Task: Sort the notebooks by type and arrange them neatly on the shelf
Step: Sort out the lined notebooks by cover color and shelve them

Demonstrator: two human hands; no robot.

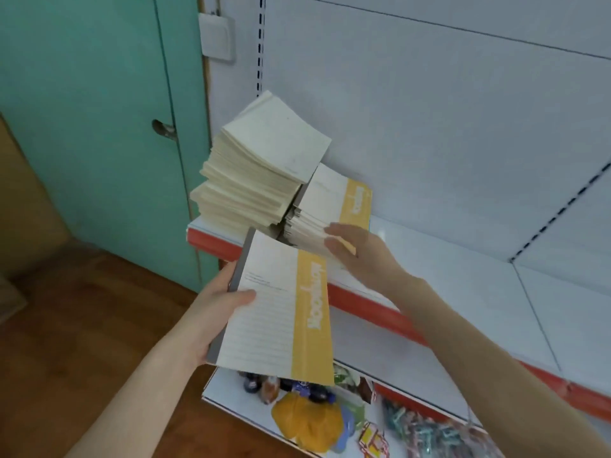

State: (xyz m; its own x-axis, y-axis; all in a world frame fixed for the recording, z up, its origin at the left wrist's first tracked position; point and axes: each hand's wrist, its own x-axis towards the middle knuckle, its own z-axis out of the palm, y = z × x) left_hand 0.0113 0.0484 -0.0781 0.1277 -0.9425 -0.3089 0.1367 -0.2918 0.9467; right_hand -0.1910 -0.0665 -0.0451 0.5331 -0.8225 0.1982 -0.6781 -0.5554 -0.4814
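L hand (215, 309) grips a yellow-band notebook (281, 309) by its left edge, thumb on the cover, just in front of the shelf (463, 276). R hand (350, 249) rests w/ fingers fairly straight on the short yellow-band stack (334, 200), beside the tall cream stack (258, 173). Looks mid-sort. Next, prob. lay the held one square on the matching stack, edges flush.

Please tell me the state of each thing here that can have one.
Tall stack of plain cream notebooks: on white red-edged shelf, uneven.
Low stack of yellow-banded white notebooks: on shelf, beside it.
Yellow-banded notebooks with grey spine: held off shelf.
Left hand: grips those notebooks.
Right hand: fingers touch low stack; grip unclear.
Green door: closed.
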